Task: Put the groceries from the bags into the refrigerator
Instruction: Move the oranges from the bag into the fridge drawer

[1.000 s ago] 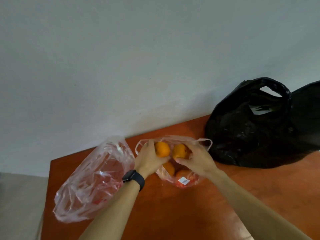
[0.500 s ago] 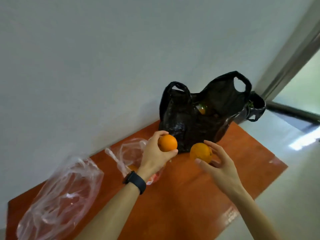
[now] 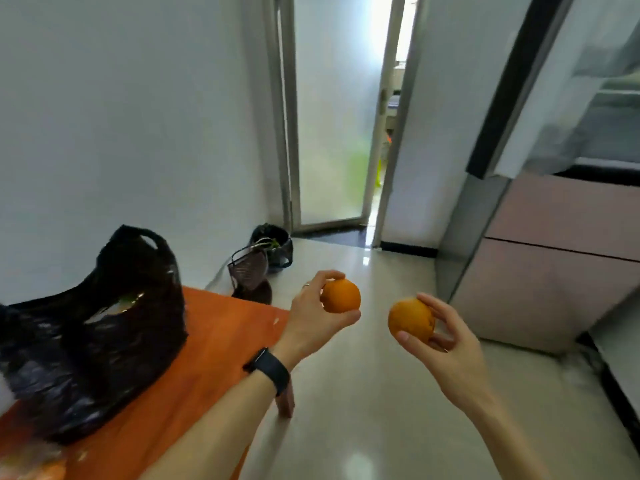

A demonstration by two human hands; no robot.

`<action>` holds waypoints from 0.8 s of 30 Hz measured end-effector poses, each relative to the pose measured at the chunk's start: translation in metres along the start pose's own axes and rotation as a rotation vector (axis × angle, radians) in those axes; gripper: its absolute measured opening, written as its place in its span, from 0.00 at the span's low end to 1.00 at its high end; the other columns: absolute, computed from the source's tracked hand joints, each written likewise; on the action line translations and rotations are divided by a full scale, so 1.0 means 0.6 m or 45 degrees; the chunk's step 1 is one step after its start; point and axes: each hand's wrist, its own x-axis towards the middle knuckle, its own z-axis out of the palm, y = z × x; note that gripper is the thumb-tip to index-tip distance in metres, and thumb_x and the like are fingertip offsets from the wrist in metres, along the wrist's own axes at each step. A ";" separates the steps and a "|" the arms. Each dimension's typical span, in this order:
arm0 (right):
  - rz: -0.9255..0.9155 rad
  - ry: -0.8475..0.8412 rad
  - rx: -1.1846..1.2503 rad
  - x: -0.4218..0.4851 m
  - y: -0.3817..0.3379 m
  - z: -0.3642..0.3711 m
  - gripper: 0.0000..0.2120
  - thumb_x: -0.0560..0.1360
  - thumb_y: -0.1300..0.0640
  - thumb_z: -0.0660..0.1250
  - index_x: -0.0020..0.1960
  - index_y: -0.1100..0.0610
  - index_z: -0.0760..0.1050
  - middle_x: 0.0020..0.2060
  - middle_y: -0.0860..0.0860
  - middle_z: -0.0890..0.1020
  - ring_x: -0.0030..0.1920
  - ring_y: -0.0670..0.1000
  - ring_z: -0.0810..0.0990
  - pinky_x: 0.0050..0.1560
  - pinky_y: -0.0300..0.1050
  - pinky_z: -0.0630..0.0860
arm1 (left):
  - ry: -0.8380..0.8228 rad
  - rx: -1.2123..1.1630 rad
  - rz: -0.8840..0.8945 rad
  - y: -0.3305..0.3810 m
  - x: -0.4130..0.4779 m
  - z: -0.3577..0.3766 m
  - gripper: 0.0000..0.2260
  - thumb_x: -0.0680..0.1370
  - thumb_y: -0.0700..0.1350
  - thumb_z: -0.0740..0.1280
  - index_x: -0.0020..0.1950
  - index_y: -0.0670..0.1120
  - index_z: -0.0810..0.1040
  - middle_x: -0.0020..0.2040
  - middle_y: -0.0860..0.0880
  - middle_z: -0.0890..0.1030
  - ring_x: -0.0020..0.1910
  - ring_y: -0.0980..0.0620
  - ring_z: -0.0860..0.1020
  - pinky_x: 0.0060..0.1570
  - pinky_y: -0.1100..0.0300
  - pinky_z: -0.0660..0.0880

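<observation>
My left hand point(image 3: 311, 317) grips one orange point(image 3: 341, 296) in its fingers, and my right hand point(image 3: 446, 344) holds a second orange point(image 3: 410, 320). Both are raised over the floor, past the corner of the orange table point(image 3: 194, 368). A black plastic bag point(image 3: 86, 327) with groceries inside stands on the table at the left. The refrigerator point(image 3: 554, 265) fills the right side, its upper door point(image 3: 502, 81) swung open and its lower pinkish drawers closed.
A dark wire basket point(image 3: 249, 270) and a small black bag point(image 3: 273, 244) sit on the floor by the wall. Straight ahead a frosted glass door point(image 3: 332, 116) stands ajar. Glossy tiled floor point(image 3: 363, 393) lies between the table and the refrigerator.
Both hands lifted an orange each out of the clear bag. The view has swung right from the table toward the refrigerator, carrying the oranges along; the clear bags have left the view.
</observation>
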 end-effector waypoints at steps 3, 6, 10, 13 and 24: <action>-0.027 0.206 0.008 -0.002 0.021 -0.156 0.31 0.65 0.48 0.79 0.65 0.38 0.73 0.58 0.40 0.76 0.51 0.47 0.83 0.44 0.38 0.81 | -0.121 0.005 0.147 0.089 0.049 0.152 0.28 0.68 0.51 0.80 0.61 0.65 0.70 0.59 0.58 0.73 0.54 0.55 0.75 0.49 0.63 0.77; -0.069 0.415 0.018 0.004 0.029 -0.293 0.30 0.66 0.52 0.81 0.65 0.39 0.74 0.56 0.38 0.79 0.51 0.47 0.83 0.47 0.39 0.81 | -0.235 -0.034 0.282 0.184 0.089 0.280 0.27 0.68 0.51 0.81 0.59 0.66 0.70 0.56 0.63 0.72 0.53 0.59 0.75 0.44 0.69 0.73; -0.129 0.594 -0.054 0.022 0.017 -0.440 0.30 0.67 0.49 0.80 0.65 0.36 0.73 0.60 0.40 0.77 0.54 0.45 0.82 0.50 0.42 0.81 | -0.333 -0.090 0.456 0.295 0.138 0.401 0.27 0.68 0.49 0.81 0.62 0.61 0.73 0.56 0.62 0.74 0.54 0.58 0.77 0.47 0.66 0.77; -0.154 0.685 -0.101 0.047 0.007 -0.531 0.30 0.68 0.48 0.79 0.66 0.36 0.72 0.62 0.43 0.76 0.54 0.44 0.81 0.47 0.38 0.80 | -0.385 -0.094 0.592 0.365 0.175 0.474 0.27 0.69 0.50 0.80 0.63 0.58 0.71 0.58 0.60 0.73 0.53 0.58 0.76 0.43 0.70 0.77; -0.259 0.783 -0.145 0.256 0.035 -0.789 0.28 0.69 0.49 0.79 0.61 0.30 0.71 0.59 0.39 0.76 0.52 0.42 0.82 0.50 0.39 0.81 | -0.382 -0.154 0.749 0.496 0.398 0.709 0.28 0.69 0.53 0.79 0.64 0.59 0.70 0.59 0.63 0.72 0.56 0.58 0.75 0.44 0.68 0.74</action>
